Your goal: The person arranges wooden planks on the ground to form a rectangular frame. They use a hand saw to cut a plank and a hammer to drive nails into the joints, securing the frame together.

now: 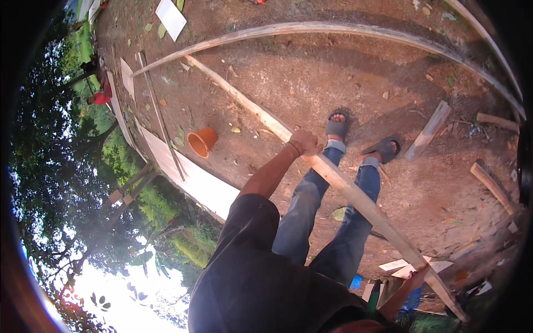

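Observation:
A long wooden beam [355, 194] runs slantwise across my body, from the ground at the upper left to the lower right. My left hand [305, 143], with a thin band at its wrist, is wrapped round it near the middle. Farther along, near its lower right end, my right hand [417, 275] grips the same beam; some of its fingers are hidden. The beam passes above my jeans-clad legs, in front of my sandalled feet [383, 149]. A green object [374, 296], too unclear to name, shows beside my right forearm.
Another long beam [300, 28] lies ahead on the brown dirt. An orange pot [202, 141] stands at left, near a pale board [194, 180]. Short wood pieces [429, 129] and a log [493, 188] lie at right. A person in red [101, 97] is far left.

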Demonstrator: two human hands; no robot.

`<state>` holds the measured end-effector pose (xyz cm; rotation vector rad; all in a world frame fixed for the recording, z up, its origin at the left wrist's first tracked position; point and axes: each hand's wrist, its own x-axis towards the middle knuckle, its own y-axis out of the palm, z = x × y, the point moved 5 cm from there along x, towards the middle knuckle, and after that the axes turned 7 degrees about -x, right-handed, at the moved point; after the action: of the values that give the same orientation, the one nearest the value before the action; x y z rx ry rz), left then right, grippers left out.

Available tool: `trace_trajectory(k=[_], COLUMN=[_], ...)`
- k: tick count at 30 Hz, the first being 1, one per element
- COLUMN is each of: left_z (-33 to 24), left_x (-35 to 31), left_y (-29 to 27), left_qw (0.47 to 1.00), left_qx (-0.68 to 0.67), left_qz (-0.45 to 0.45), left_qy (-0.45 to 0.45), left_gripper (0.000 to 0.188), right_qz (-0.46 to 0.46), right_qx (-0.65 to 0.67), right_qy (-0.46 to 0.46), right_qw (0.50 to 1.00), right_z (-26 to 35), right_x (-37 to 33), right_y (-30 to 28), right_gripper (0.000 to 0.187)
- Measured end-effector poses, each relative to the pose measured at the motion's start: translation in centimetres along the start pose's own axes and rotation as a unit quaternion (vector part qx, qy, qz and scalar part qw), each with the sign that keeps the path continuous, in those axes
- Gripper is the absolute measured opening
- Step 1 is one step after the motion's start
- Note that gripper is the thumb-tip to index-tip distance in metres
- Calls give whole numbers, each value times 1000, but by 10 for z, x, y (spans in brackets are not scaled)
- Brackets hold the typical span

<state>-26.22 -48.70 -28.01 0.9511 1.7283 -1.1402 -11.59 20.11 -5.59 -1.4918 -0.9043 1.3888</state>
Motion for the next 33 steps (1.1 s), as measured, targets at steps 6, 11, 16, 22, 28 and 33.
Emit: trace_trajectory(k=[6,11,16,22,28,33], left_z=[-4,-9,-25,6,56,112], left_x=[-13,-12,-15,-84,-121,-198], left_y=[-21,-29,-15,-13,-25,10], left_qw=[999,991,989,994,997,988], left_qx=[-21,-42,-53,-80,-71,-77], left_qz=[42,126,137,71,-30,-100], left_qy=[3,-27,-3,-10,-30,-94], left_gripper=[56,60,62,56,55,51], right_qz=[-12,4,50,38,63,259], right_qx=[126,252,250,285,297,296], right_qy=[-1,-4,-17,-30,-67,-113], right_qw=[992,968,967,957,950,912], right_z=[21,32,-3,32,29,7], right_x=[-40,-43,27,-67,-113,-87], right_y=[-24,-38,-87,-88,-75,-24], right_gripper=[73,61,59,60,61,51])
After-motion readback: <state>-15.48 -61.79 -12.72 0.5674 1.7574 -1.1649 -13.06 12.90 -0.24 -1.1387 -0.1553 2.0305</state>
